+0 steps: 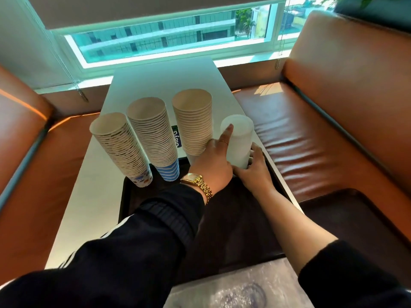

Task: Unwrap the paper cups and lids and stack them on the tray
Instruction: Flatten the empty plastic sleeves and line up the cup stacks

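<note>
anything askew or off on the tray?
The leftmost cup stack and the blue-striped stack lean left, though wide-angle distortion may exaggerate it. The left hand and right hand steady the white lid stack. Nothing spilled or damaged on the tray.

We see a long white table running up to a wide white-framed window, with orange-brown leather benches on either side. On the right bench lies what may be a second dark tray.
</note>
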`<state>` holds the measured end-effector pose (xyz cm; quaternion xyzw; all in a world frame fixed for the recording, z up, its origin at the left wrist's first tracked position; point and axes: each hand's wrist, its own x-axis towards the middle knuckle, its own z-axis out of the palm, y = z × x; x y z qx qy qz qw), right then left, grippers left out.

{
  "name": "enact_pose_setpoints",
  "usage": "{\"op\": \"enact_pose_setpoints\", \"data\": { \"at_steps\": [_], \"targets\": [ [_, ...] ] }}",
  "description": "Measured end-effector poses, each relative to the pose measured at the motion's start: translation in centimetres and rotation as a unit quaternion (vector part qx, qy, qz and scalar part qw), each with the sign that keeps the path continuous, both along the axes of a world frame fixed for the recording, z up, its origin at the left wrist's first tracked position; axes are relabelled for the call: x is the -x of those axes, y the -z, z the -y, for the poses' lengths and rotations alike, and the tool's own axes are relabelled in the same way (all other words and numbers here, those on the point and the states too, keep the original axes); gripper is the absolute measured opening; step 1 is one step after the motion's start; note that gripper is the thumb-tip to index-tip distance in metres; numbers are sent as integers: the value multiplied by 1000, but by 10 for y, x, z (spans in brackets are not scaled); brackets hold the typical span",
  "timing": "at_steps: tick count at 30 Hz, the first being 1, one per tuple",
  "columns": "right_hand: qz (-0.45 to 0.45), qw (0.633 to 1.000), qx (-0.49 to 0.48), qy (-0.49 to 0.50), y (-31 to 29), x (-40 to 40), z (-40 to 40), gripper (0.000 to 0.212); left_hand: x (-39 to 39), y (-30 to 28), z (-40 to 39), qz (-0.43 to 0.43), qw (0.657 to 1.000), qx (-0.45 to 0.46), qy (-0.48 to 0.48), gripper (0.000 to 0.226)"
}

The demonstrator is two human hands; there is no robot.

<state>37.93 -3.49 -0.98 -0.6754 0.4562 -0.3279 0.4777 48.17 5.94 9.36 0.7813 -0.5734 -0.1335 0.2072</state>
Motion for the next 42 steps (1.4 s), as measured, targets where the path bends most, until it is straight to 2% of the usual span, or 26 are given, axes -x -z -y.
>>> {"op": "enact_pose_setpoints", "data": {
  "at_steps": [4,9,12,16,19,21,24,28,29,31,33,35,38,40,42],
  "targets": [
    [2,1000,-7,-1,1,2,0,93,1,-6,0,0,1000,6,-2,89],
    [-16,1000,-20,18,-5,18,-14,94,9,-14,-23,46,999,-6,-10,84],
    [-31,999,-12,25,-15,36,-36,80,18,-13,-55,52,999,-4,-16,75],
    [-65,997,13,-27,-29,64,-83,50,34,-8,-114,53,998,-12,-14,67],
    [-81,995,26,-53,-39,86,-120,36,47,-6,-158,38,999,-29,-16,63],
    [-82,994,41,-53,-42,104,-143,31,62,-3,-189,24,999,-31,-6,60],
    [-109,991,70,-42,-47,132,-169,28,84,7,-229,15,999,12,32,53],
    [-156,983,90,-34,-42,169,-192,25,118,34,-264,45,991,56,113,38],
    [-177,980,90,-34,-37,176,-196,26,124,43,-267,56,989,41,131,40],
    [-238,966,97,-38,-29,187,-202,31,137,62,-272,80,984,-63,145,58],
    [-313,944,97,-33,-27,193,-205,46,143,79,-274,108,969,-177,133,80],
    [-371,924,81,-30,-28,197,-204,66,145,90,-274,133,953,-238,131,90],
    [-421,903,61,-55,-26,195,-198,95,147,98,-271,156,948,-241,137,87],
    [-447,890,59,-64,-27,190,-193,103,144,101,-268,155,953,-222,133,80],
    [-439,896,49,-50,-27,182,-189,107,140,103,-267,157,958,-202,128,74]
  ]
}}
